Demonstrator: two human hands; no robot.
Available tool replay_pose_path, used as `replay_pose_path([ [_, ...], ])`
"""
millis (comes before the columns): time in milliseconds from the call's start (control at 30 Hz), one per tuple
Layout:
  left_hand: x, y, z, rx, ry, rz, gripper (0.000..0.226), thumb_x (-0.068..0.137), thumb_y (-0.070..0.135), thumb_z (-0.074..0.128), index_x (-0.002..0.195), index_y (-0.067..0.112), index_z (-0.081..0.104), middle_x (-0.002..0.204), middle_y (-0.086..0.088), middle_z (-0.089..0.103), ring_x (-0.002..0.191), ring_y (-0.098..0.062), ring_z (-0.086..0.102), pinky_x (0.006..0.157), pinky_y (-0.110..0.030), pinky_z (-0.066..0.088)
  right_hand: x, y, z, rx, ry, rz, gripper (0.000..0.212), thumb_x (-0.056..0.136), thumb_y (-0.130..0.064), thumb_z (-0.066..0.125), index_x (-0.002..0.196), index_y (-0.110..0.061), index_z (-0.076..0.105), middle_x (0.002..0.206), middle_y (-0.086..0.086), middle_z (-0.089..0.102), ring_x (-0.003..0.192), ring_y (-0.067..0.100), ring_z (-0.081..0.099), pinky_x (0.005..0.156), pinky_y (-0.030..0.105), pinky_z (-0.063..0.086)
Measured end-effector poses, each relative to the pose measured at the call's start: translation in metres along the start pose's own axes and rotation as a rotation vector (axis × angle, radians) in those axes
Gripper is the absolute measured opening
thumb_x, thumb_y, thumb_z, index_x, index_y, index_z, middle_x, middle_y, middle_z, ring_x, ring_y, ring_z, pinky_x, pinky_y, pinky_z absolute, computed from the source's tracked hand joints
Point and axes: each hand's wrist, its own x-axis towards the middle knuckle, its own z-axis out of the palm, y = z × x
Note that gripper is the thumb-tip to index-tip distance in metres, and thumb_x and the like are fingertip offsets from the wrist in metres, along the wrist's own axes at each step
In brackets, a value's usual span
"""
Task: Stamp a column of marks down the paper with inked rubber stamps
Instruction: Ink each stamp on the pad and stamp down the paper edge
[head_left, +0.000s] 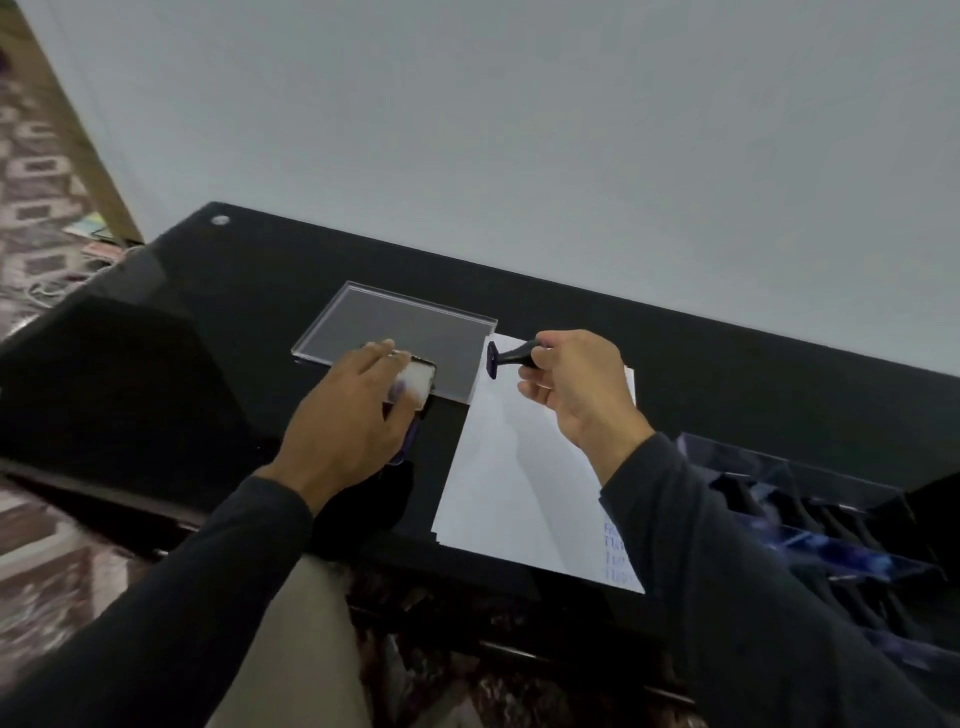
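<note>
A white sheet of paper (514, 467) lies on the black table (208, 312), with faint blue stamped marks near its lower right corner. My right hand (576, 384) holds a black rubber stamp (511, 357) by its handle above the paper's top edge, the stamp face turned to the left. My left hand (348, 415) rests on the ink pad (415, 384), a dark case with a pale, purple-stained pad, fingers laid over it.
A clear acrylic lid (395, 332) lies flat behind the ink pad. A clear rack with several dark stamps (810, 525) stands at the right, beside the paper. A wall rises behind the table; the table's front edge runs near my lap.
</note>
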Motion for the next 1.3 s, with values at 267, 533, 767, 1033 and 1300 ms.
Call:
replay_pose_path([
  [267,-0.037,-0.048,-0.016,0.032,-0.004,-0.111,0.054,0.099,0.036,0.054,0.150,0.019,0.046,0.159,-0.002,0.038,0.146,-0.019,0.031,0.121,-0.037,0.024,-0.035,0.015,0.051,-0.081,-0.129,-0.121,0.019,0.090,0.000,0.056,0.100,-0.015,0.063,0.104,0.008,0.065,0.088,0.023,0.069,0.060,0.028,0.058],
  [533,-0.054,-0.088,-0.009,0.087,-0.045,-0.141,0.061,0.099,0.044,0.053,0.154,0.022,0.039,0.163,-0.003,0.030,0.152,-0.021,0.022,0.124,-0.040,0.015,-0.059,0.044,0.089,-0.433,-0.138,-0.554,0.020,0.091,-0.010,0.065,0.106,-0.023,0.064,0.100,-0.010,0.064,0.091,0.006,0.062,0.080,0.023,0.055],
  [767,-0.056,-0.101,0.004,0.140,-0.036,-0.121,0.059,0.097,0.047,0.047,0.148,0.018,0.049,0.158,-0.006,0.039,0.151,-0.024,0.026,0.125,-0.046,0.016,-0.063,0.062,0.102,-0.658,-0.197,-0.927,0.022,0.094,-0.011,0.059,0.115,-0.016,0.062,0.112,-0.002,0.057,0.101,0.009,0.053,0.085,0.024,0.051],
  [1033,-0.056,-0.103,0.008,0.156,-0.026,-0.105,0.056,0.098,0.045,0.050,0.148,0.019,0.049,0.159,-0.006,0.038,0.151,-0.023,0.025,0.125,-0.044,0.015,-0.059,0.070,0.113,-0.793,-0.258,-0.983,0.024,0.095,-0.010,0.057,0.119,-0.011,0.062,0.119,0.004,0.056,0.109,0.016,0.053,0.094,0.025,0.048],
  [1300,-0.057,-0.107,0.013,0.172,-0.005,-0.100,0.062,0.095,0.051,0.037,0.146,0.019,0.050,0.158,-0.007,0.039,0.151,-0.024,0.027,0.125,-0.045,0.017,-0.052,0.082,0.117,-0.822,-0.236,-0.973,0.019,0.093,-0.006,0.059,0.112,-0.007,0.064,0.112,0.008,0.058,0.103,0.022,0.056,0.088,0.033,0.052],
])
